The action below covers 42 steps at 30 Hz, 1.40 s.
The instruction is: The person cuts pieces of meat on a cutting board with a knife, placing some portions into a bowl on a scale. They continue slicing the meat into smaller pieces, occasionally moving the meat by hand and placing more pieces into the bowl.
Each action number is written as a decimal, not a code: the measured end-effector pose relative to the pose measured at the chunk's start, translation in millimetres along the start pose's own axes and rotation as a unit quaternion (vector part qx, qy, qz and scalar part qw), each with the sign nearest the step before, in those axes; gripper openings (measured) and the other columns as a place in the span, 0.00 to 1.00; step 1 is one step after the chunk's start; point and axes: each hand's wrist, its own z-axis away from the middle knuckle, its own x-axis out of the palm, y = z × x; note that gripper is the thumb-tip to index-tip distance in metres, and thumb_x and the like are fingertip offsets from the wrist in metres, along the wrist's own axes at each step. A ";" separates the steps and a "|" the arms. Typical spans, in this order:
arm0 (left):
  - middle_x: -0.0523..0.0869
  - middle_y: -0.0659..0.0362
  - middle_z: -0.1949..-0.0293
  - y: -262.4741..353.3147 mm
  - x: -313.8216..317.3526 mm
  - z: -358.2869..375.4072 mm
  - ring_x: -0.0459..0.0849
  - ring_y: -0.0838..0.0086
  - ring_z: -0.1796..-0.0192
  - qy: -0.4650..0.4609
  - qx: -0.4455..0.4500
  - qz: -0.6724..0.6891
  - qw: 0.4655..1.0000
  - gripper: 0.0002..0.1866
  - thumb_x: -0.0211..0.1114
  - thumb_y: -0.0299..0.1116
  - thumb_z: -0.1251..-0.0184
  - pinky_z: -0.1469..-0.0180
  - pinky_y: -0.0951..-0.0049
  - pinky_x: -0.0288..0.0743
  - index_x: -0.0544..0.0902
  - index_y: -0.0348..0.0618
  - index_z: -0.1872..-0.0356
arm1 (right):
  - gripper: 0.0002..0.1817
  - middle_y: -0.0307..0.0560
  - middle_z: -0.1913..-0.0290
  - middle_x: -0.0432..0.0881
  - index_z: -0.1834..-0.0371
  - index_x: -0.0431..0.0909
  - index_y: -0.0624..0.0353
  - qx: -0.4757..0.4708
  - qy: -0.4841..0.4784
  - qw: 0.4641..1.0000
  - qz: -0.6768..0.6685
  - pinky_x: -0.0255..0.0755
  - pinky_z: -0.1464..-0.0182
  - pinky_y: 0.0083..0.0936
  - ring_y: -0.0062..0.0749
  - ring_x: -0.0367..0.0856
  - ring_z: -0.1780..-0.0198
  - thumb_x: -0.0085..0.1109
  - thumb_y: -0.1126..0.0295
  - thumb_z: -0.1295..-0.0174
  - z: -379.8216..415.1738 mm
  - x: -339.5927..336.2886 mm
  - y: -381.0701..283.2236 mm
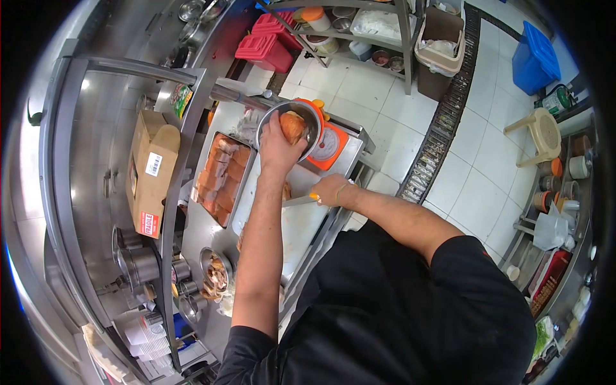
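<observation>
A: What does your left hand (281,147) have?

B: It reaches into a steel bowl (312,122), fingers and thumb curled around an orange-brown piece of food (293,127). You have it clamped there, inside the rim.

A: And where does that bowl sit on your desk (200,236)?

B: By the upper-right corner, at the end nearest the floor tiles. It covers part of an orange scale (337,158), whose round dial shows just beside the rim. Whether the bowl's base rests on the scale, you cannot tell from this angle.

A: Your right hand (333,190)?

B: Closed around the yellow handle of a knife (314,196), by the desk's near long edge. The blade points left, over the white cutting board (295,234). Your two hands are apart, the left one farther toward the upper end.

A: What else lies around you?

B: Left of the bowl, a rectangular metal tray (240,189) holds rows of orange-pink slabs (221,176). It lies toward the desk's far long edge, across from your knife. Below it, toward the lower end, a small round bowl (203,258) holds pale and brownish scraps (217,274). On the shelf beyond that far edge you have a cardboard box (146,176) with a red "FRAGILE" label.
</observation>
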 end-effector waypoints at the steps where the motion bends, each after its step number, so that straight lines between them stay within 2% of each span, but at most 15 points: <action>1: 0.76 0.37 0.32 0.0 -0.1 -0.3 0.76 0.42 0.29 -0.002 -0.001 0.001 1.000 0.56 0.83 0.40 0.48 0.25 0.51 0.72 0.60 0.37 0.18 | 0.19 0.52 0.53 0.93 0.48 0.91 0.50 0.001 -0.003 1.000 -0.002 0.84 0.46 0.49 0.52 0.92 0.47 0.73 0.52 0.36 0.1 -0.4 -0.5; 4: 0.78 0.38 0.33 -0.9 0.6 -2.2 0.79 0.42 0.31 0.013 0.022 -0.016 1.000 0.57 0.83 0.41 0.48 0.26 0.51 0.72 0.60 0.37 0.18 | 0.19 0.52 0.52 0.93 0.47 0.90 0.49 0.001 -0.008 1.000 -0.006 0.84 0.45 0.49 0.51 0.92 0.47 0.72 0.52 0.35 -0.2 -1.7 -0.5; 7: 0.82 0.40 0.35 3.9 -3.0 -5.2 0.82 0.45 0.34 -0.019 -0.018 -0.021 0.999 0.54 0.84 0.40 0.50 0.29 0.52 0.75 0.65 0.37 0.21 | 0.20 0.53 0.52 0.92 0.45 0.88 0.50 -0.004 -0.010 1.000 -0.008 0.83 0.45 0.49 0.52 0.91 0.47 0.71 0.51 0.34 1.3 -3.1 -0.4; 10: 0.86 0.44 0.39 11.8 -13.3 -2.4 0.86 0.48 0.38 0.016 -0.009 0.012 1.000 0.49 0.84 0.39 0.51 0.33 0.51 0.79 0.71 0.37 0.26 | 0.21 0.54 0.52 0.92 0.44 0.85 0.51 -0.008 -0.020 1.000 -0.004 0.83 0.45 0.49 0.53 0.91 0.47 0.69 0.51 0.32 5.4 -10.2 -2.6; 11: 0.87 0.44 0.38 17.4 -22.9 2.6 0.87 0.50 0.36 0.023 -0.034 0.034 0.999 0.43 0.83 0.36 0.50 0.33 0.57 0.81 0.76 0.37 0.30 | 0.21 0.54 0.52 0.92 0.44 0.85 0.51 -0.007 -0.024 1.000 -0.003 0.83 0.45 0.49 0.53 0.91 0.47 0.69 0.51 0.32 7.9 -13.0 -5.0; 12: 0.87 0.45 0.39 14.9 -31.0 7.9 0.87 0.52 0.37 0.051 -0.024 0.073 0.996 0.42 0.83 0.35 0.50 0.33 0.58 0.81 0.76 0.38 0.31 | 0.21 0.54 0.52 0.92 0.44 0.85 0.51 -0.007 -0.029 1.000 -0.001 0.82 0.45 0.49 0.53 0.91 0.47 0.69 0.51 0.32 8.2 -15.3 -4.7; 15: 0.88 0.50 0.42 2.4 -60.7 41.5 0.88 0.60 0.39 0.103 -0.017 0.195 0.975 0.40 0.83 0.29 0.50 0.34 0.63 0.80 0.76 0.39 0.32 | 0.21 0.54 0.52 0.91 0.42 0.83 0.51 -0.025 -0.019 0.999 0.011 0.82 0.44 0.49 0.53 0.91 0.47 0.67 0.51 0.30 -1.5 1.3 3.5; 18: 0.87 0.51 0.41 -19.8 -91.5 100.0 0.88 0.62 0.38 0.089 -0.051 0.168 0.980 0.40 0.84 0.28 0.49 0.33 0.63 0.80 0.76 0.39 0.31 | 0.19 0.55 0.52 0.92 0.44 0.84 0.57 -0.012 -0.045 0.999 0.007 0.82 0.45 0.49 0.54 0.91 0.48 0.66 0.57 0.30 5.2 -5.8 -8.7; 19: 0.87 0.50 0.40 -16.1 -99.4 120.9 0.87 0.62 0.37 0.079 -0.092 0.177 0.977 0.41 0.84 0.28 0.49 0.32 0.64 0.79 0.76 0.39 0.31 | 0.18 0.56 0.53 0.92 0.44 0.83 0.59 -0.019 -0.044 0.999 0.006 0.82 0.46 0.49 0.55 0.91 0.49 0.65 0.59 0.30 10.3 -9.0 -14.2; 22: 0.87 0.46 0.41 -53.1 -68.9 188.5 0.86 0.51 0.38 0.040 -0.226 0.121 0.966 0.41 0.85 0.32 0.49 0.35 0.59 0.80 0.76 0.40 0.31 | 0.17 0.58 0.56 0.91 0.44 0.79 0.62 -0.017 -0.058 0.998 -0.013 0.82 0.49 0.51 0.58 0.91 0.53 0.62 0.62 0.28 34.8 -22.0 -39.4; 27: 0.87 0.46 0.43 -104.2 26.5 273.0 0.85 0.48 0.39 -0.050 -0.356 0.066 0.931 0.37 0.82 0.41 0.45 0.38 0.50 0.80 0.75 0.46 0.34 | 0.17 0.62 0.62 0.90 0.45 0.76 0.66 0.006 -0.072 0.997 -0.037 0.82 0.53 0.53 0.60 0.91 0.57 0.59 0.63 0.26 63.1 -23.7 -71.9; 30: 0.87 0.46 0.43 -115.9 42.4 283.8 0.86 0.47 0.39 -0.020 -0.366 0.052 0.929 0.37 0.81 0.44 0.45 0.39 0.50 0.81 0.74 0.46 0.35 | 0.15 0.61 0.63 0.90 0.47 0.76 0.65 0.005 -0.085 0.996 -0.023 0.83 0.54 0.52 0.59 0.91 0.59 0.58 0.64 0.25 75.1 -33.1 -90.9; 31: 0.89 0.46 0.46 -121.2 44.7 286.0 0.89 0.47 0.44 -0.011 -0.344 0.032 0.938 0.40 0.83 0.48 0.46 0.42 0.51 0.83 0.74 0.47 0.34 | 0.14 0.61 0.63 0.90 0.47 0.76 0.65 0.006 -0.091 0.996 -0.019 0.83 0.55 0.52 0.59 0.91 0.59 0.57 0.64 0.25 78.8 -32.9 -95.3; 34: 0.89 0.48 0.45 -127.2 40.9 281.7 0.90 0.48 0.44 -0.049 -0.347 0.049 0.935 0.41 0.83 0.49 0.47 0.44 0.50 0.84 0.74 0.48 0.34 | 0.12 0.61 0.64 0.90 0.50 0.76 0.64 -0.002 -0.093 0.996 -0.007 0.83 0.56 0.51 0.58 0.91 0.61 0.56 0.65 0.25 87.3 -34.3 -102.0; 42: 0.87 0.53 0.44 -123.1 39.6 274.5 0.88 0.49 0.45 -0.057 -0.336 0.027 0.940 0.36 0.83 0.45 0.49 0.46 0.49 0.85 0.76 0.48 0.40 | 0.09 0.64 0.64 0.90 0.53 0.76 0.65 0.036 -0.116 0.993 -0.001 0.84 0.56 0.52 0.60 0.91 0.60 0.52 0.71 0.28 97.8 -40.6 -123.6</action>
